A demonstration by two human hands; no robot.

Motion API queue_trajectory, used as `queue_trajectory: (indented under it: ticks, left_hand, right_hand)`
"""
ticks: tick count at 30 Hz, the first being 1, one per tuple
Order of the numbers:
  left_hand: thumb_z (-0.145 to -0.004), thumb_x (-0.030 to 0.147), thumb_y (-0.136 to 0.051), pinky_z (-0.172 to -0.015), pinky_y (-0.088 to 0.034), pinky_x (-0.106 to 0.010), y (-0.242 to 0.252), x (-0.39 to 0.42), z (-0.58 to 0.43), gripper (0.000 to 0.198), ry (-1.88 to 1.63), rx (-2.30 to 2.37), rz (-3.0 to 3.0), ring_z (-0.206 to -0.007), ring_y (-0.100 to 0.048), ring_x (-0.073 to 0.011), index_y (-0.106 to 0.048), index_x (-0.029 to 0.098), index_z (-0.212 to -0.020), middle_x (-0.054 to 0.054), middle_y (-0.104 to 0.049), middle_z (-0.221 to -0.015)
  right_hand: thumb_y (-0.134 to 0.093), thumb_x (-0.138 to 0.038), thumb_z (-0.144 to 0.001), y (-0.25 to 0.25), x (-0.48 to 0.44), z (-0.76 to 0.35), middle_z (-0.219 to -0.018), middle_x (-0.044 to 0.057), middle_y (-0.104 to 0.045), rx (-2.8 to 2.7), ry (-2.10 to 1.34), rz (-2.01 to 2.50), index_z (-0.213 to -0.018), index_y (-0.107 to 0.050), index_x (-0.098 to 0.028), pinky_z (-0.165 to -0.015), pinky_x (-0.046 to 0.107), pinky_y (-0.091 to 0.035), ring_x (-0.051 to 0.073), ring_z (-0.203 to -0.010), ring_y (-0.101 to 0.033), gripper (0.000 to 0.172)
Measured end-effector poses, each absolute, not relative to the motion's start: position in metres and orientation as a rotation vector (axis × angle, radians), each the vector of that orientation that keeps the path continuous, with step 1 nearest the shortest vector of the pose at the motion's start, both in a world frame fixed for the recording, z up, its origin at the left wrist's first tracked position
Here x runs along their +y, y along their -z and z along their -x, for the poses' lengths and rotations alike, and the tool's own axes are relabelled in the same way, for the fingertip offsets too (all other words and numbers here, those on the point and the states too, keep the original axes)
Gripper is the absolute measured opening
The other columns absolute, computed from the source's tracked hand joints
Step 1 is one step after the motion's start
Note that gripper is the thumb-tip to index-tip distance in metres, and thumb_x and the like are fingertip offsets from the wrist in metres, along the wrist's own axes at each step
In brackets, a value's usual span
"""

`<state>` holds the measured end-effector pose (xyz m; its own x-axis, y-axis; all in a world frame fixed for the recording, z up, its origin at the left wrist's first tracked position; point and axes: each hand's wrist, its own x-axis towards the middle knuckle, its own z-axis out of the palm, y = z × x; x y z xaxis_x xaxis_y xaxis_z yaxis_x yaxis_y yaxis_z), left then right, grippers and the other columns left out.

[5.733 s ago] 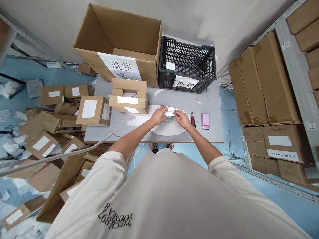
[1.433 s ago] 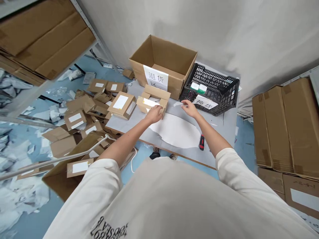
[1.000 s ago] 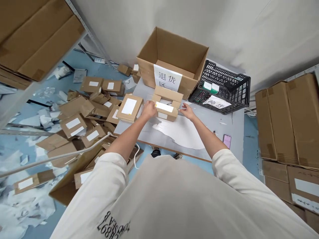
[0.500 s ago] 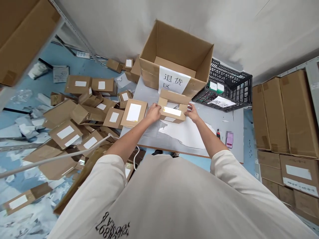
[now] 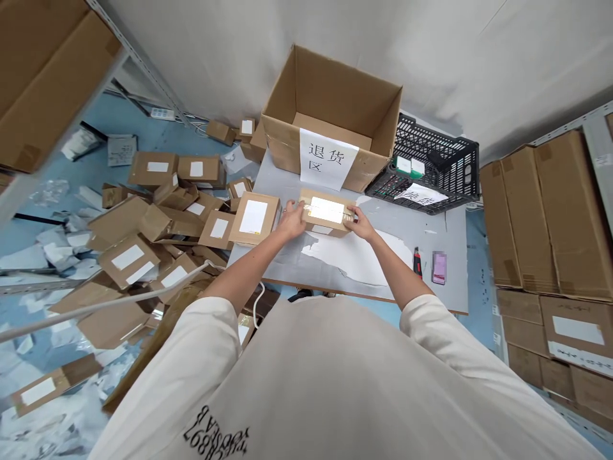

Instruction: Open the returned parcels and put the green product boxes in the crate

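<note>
A small brown cardboard box (image 5: 327,213) with a white label lies on the grey table (image 5: 426,287), its flaps folded down. My left hand (image 5: 292,219) grips its left end with curled fingers. My right hand (image 5: 361,223) presses on its right end, fingers closed against the cardboard. Behind the small box stands a large open carton (image 5: 335,121) with a white paper sign. A second labelled box (image 5: 254,218) sits just left of my left hand.
A black plastic crate (image 5: 440,163) with small green and white packs stands at the back right. A red-handled knife (image 5: 417,262) and a pink phone (image 5: 438,267) lie near the table's right edge. Several labelled boxes (image 5: 143,223) are heaped on the floor at left. Shelves of flat cartons (image 5: 541,217) stand at right.
The small box's flaps stood open half a second ago and now lie folded down. Earlier my hands held a small green and white pack, and then moved to this box.
</note>
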<state>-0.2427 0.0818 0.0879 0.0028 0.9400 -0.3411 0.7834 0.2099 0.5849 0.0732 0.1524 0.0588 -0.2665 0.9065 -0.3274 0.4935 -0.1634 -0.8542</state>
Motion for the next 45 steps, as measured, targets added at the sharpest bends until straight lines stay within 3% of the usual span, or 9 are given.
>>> queue_trajectory:
  ticks: [4, 7, 11, 14, 22, 29, 35, 40, 45]
  left_hand:
    - [-0.090, 0.029, -0.074, -0.135, -0.041, -0.066, -0.093, 0.075, 0.223, 0.092, -0.263, 1.850, -1.626, -0.161, -0.049, -0.0526, -0.046, 0.021, -0.178, -0.025, -0.043, -0.180]
    - [-0.094, 0.033, -0.072, -0.137, -0.038, -0.066, -0.106, 0.065, 0.207, 0.097, -0.387, 1.885, -1.645, -0.162, -0.047, -0.0512, -0.037, 0.021, -0.184, -0.024, -0.043, -0.181]
    - [-0.101, 0.039, -0.067, -0.139, -0.031, -0.073, -0.129, 0.049, 0.190, 0.097, -0.692, 1.985, -1.604, -0.167, -0.041, -0.0517, -0.026, 0.024, -0.187, -0.023, -0.040, -0.185]
    - [-0.103, 0.045, -0.067, -0.141, -0.026, -0.075, -0.147, 0.030, 0.191, 0.097, -0.947, 2.048, -1.530, -0.172, -0.035, -0.0509, -0.024, 0.023, -0.187, -0.023, -0.039, -0.187]
    - [-0.106, 0.052, -0.074, -0.143, -0.029, -0.065, -0.178, -0.037, 0.246, 0.083, -1.412, 2.270, -1.270, -0.175, -0.033, -0.0448, -0.037, 0.023, -0.175, -0.024, -0.040, -0.184]
    - [-0.101, 0.034, -0.072, -0.139, -0.037, -0.066, -0.180, -0.114, 0.325, 0.052, -1.413, 2.489, -1.109, -0.168, -0.042, -0.0459, -0.058, 0.021, -0.149, -0.024, -0.047, -0.169]
    - [-0.098, 0.027, -0.067, -0.142, -0.035, -0.064, -0.164, -0.189, 0.395, 0.061, -1.214, 2.633, -0.933, -0.170, -0.041, -0.0454, -0.059, 0.018, -0.157, -0.026, -0.045, -0.172]
    - [-0.091, 0.038, -0.077, -0.145, -0.023, -0.072, -0.152, -0.222, 0.428, 0.094, -0.651, 2.592, -0.758, -0.182, -0.017, -0.0518, -0.045, 0.018, -0.178, -0.024, -0.018, -0.195]
    - [-0.097, 0.039, -0.067, -0.148, -0.020, -0.063, -0.142, -0.229, 0.435, 0.088, -0.445, 2.523, -0.769, -0.185, -0.012, -0.0433, -0.046, 0.016, -0.179, -0.019, -0.013, -0.199]
  right_hand:
    - [-0.086, -0.053, -0.079, -0.057, 0.145, -0.087, -0.167, 0.017, -0.065, -1.819, -1.350, 1.482, -0.166, -0.057, -0.025, -0.134, 0.065, -0.049, 0.042, -0.154, -0.061, 0.096]
    - [-0.083, -0.061, -0.083, -0.067, 0.144, -0.105, -0.185, 0.019, -0.047, -1.884, -1.282, 1.381, -0.182, -0.039, -0.021, -0.141, 0.063, -0.042, 0.043, -0.167, -0.050, 0.115]
    - [-0.080, -0.068, -0.089, -0.091, 0.151, -0.111, -0.196, 0.012, -0.027, -1.901, -1.217, 1.258, -0.192, -0.011, -0.029, -0.133, 0.058, -0.053, 0.038, -0.168, -0.051, 0.129]
    - [-0.080, -0.072, -0.091, -0.109, 0.159, -0.092, -0.195, 0.011, -0.031, -1.930, -1.206, 1.147, -0.192, -0.006, -0.032, -0.125, 0.054, -0.061, 0.037, -0.168, -0.052, 0.132]
    - [-0.075, -0.082, -0.095, -0.135, 0.159, 0.013, -0.180, 0.021, -0.050, -1.950, -1.152, 0.903, -0.184, -0.040, -0.028, -0.125, 0.064, -0.060, 0.042, -0.158, -0.060, 0.110]
    - [-0.071, -0.067, -0.103, -0.152, 0.122, 0.141, -0.160, 0.018, -0.060, -2.164, -1.051, 0.702, -0.179, -0.049, -0.029, -0.127, 0.069, -0.056, 0.043, -0.153, -0.060, 0.088]
    - [-0.072, -0.050, -0.098, -0.127, 0.081, 0.246, -0.151, 0.019, -0.068, -2.302, -1.006, 0.650, -0.174, -0.056, -0.025, -0.124, 0.073, -0.056, 0.041, -0.137, -0.069, 0.081]
    - [-0.071, -0.040, -0.097, -0.091, 0.062, 0.298, -0.163, 0.016, -0.065, -2.408, -1.101, 0.623, -0.174, -0.056, -0.028, -0.129, 0.066, -0.056, 0.038, -0.149, -0.066, 0.079]
    - [-0.070, -0.034, -0.093, -0.082, 0.061, 0.295, -0.163, 0.017, -0.068, -2.509, -1.148, 0.666, -0.151, -0.074, -0.025, -0.130, 0.066, -0.055, 0.038, -0.146, -0.070, 0.059]
